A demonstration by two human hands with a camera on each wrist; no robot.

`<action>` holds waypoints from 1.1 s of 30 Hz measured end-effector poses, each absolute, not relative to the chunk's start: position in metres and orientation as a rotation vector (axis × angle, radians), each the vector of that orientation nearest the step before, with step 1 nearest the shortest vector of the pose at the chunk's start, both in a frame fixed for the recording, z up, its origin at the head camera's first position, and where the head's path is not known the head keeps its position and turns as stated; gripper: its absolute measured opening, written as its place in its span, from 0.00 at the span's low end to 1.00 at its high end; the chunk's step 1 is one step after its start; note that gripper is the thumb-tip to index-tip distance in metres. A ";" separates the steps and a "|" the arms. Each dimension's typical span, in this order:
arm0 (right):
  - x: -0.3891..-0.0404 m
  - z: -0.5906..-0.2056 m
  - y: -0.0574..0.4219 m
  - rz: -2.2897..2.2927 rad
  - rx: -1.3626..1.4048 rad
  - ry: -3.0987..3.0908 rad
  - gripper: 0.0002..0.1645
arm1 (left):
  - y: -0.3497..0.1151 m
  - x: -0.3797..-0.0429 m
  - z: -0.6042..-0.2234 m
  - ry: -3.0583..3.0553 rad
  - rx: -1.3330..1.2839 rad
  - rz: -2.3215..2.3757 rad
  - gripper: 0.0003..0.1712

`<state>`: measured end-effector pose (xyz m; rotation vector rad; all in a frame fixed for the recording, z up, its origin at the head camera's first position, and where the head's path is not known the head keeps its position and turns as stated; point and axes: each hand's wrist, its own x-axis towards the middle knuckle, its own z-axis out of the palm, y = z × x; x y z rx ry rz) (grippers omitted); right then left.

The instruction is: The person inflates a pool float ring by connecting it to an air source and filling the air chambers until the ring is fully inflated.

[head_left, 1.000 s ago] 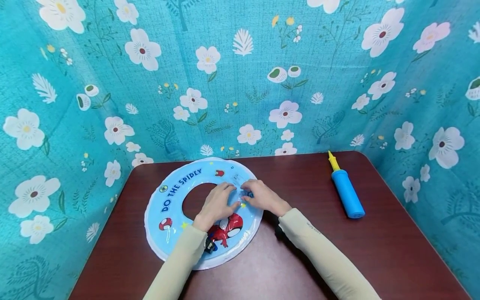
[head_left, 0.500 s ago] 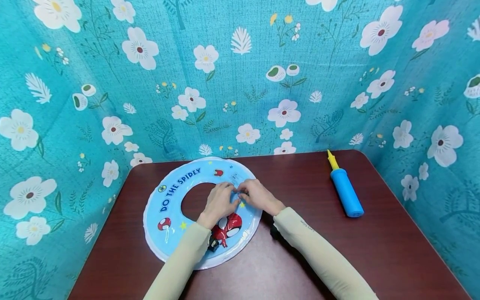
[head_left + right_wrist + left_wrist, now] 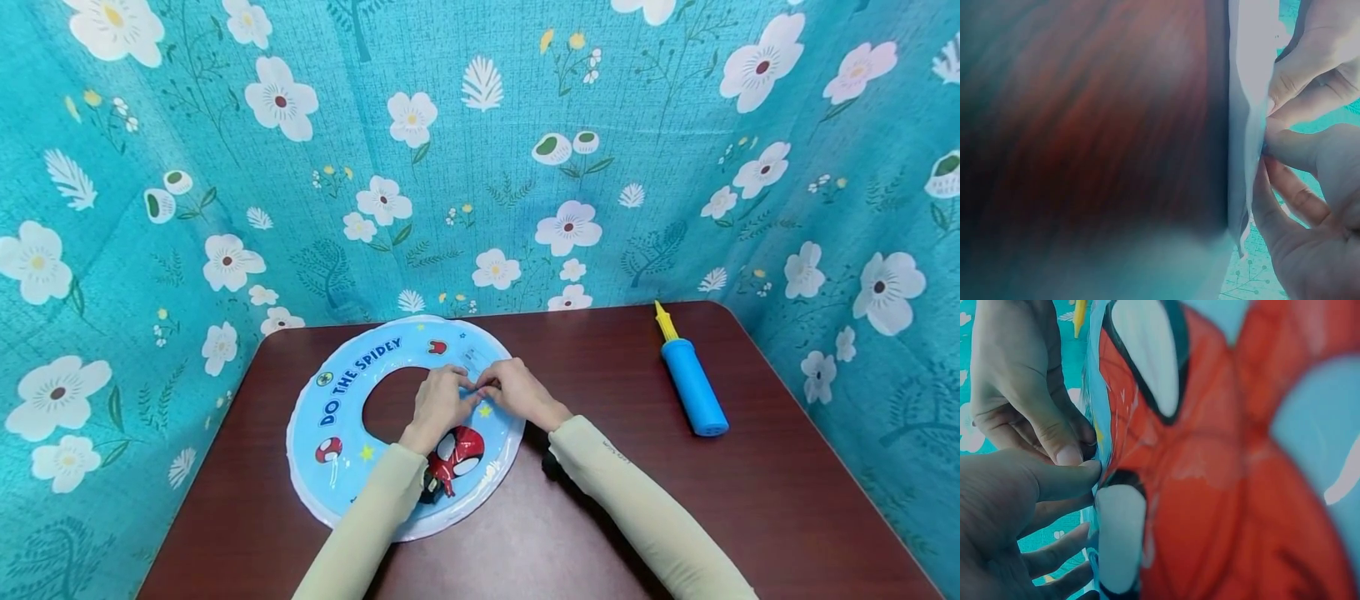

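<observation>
A light-blue swim ring (image 3: 311,417) printed with red spider figures and "DO THE SPIDEY" lies at the table's left. Over its right side, my left hand (image 3: 441,400) and right hand (image 3: 520,390) meet fingertip to fingertip. They pinch a small bluish part of the ring, apparently its air valve, mostly hidden by the fingers. In the left wrist view, thumb and forefinger of the left hand (image 3: 997,512) come together right at the vinyl, beside the right thumb. The right wrist view shows the right hand's (image 3: 1329,181) fingertips close against the ring's edge.
A blue hand pump (image 3: 693,387) with a yellow nozzle (image 3: 665,323) lies at the right of the dark brown table (image 3: 600,367). A teal flowered curtain (image 3: 450,167) hangs behind the table and along both sides.
My right hand has shifted slightly left, closing the gap to the left hand. The fingertips now meet over the clear bluish part that showed between them earlier. Ring and pump stay put.
</observation>
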<state>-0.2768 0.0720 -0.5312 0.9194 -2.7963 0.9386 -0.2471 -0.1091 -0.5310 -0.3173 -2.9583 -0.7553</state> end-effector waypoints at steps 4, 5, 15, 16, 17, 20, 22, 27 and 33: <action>-0.277 -0.531 0.073 0.964 0.887 -2.815 0.05 | -0.109 -0.247 -0.531 -2.963 -0.284 -0.787 0.13; -0.277 -0.530 0.074 0.971 0.879 -2.820 0.05 | -0.109 -0.247 -0.531 -2.964 -0.281 -0.789 0.13; -0.282 -0.528 0.076 1.026 0.859 -2.828 0.05 | -0.107 -0.248 -0.529 -3.010 -0.231 -0.833 0.12; -0.282 -0.529 0.077 1.020 0.867 -2.826 0.05 | -0.107 -0.249 -0.529 -3.014 -0.229 -0.841 0.12; -0.283 -0.529 0.077 1.012 0.873 -2.825 0.05 | -0.107 -0.249 -0.529 -3.020 -0.227 -0.849 0.12; -0.284 -0.531 0.077 1.001 0.879 -2.824 0.05 | -0.106 -0.249 -0.530 -3.030 -0.227 -0.872 0.12; -0.284 -0.531 0.077 1.003 0.871 -2.830 0.05 | -0.106 -0.249 -0.530 -3.028 -0.242 -0.872 0.12; -0.285 -0.531 0.077 1.001 0.869 -2.837 0.06 | -0.105 -0.248 -0.530 -2.998 -0.293 -0.869 0.12; -0.287 -0.531 0.077 0.986 0.893 -2.826 0.06 | -0.105 -0.249 -0.528 -2.978 -0.326 -0.843 0.11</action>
